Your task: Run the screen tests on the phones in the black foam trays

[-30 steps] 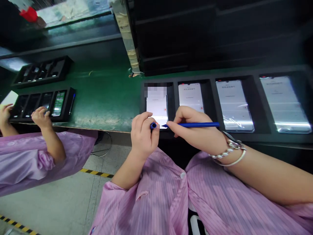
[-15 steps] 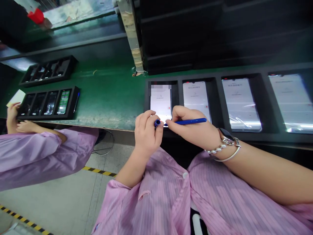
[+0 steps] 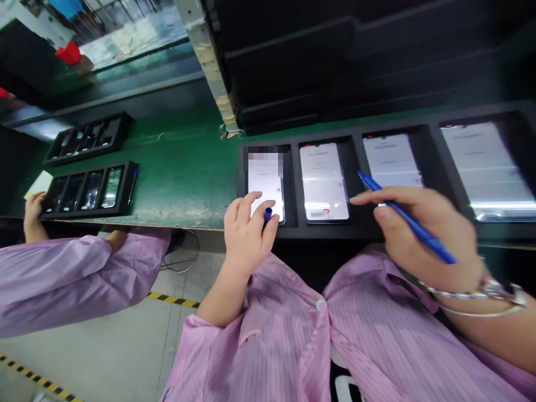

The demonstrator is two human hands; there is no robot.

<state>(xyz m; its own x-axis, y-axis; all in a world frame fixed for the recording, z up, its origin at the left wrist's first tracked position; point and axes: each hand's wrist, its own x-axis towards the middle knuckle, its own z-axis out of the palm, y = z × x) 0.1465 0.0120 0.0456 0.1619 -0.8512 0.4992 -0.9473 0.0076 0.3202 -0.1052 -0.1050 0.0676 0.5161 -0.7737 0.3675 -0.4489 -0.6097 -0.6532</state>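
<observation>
My left hand is closed around a small blue pen cap, which sticks up between thumb and fingers over the lower part of a lit phone. My right hand grips a blue pen, its tip pointing up and left over the black tray. Beside that hand on the left, a second phone has a small label and handwritten marks near its bottom edge. A third phone is partly covered by the right hand. A fourth phone lies at the far right.
Two smaller black trays with phones stand on the green bench to the left. A co-worker's hand holds a pale yellow sheet there. A taped post and dark stacked trays rise behind.
My right hand has moved right with the pen, away from the first phone and my left hand. The left hand still has the cap. The view has shifted slightly.
</observation>
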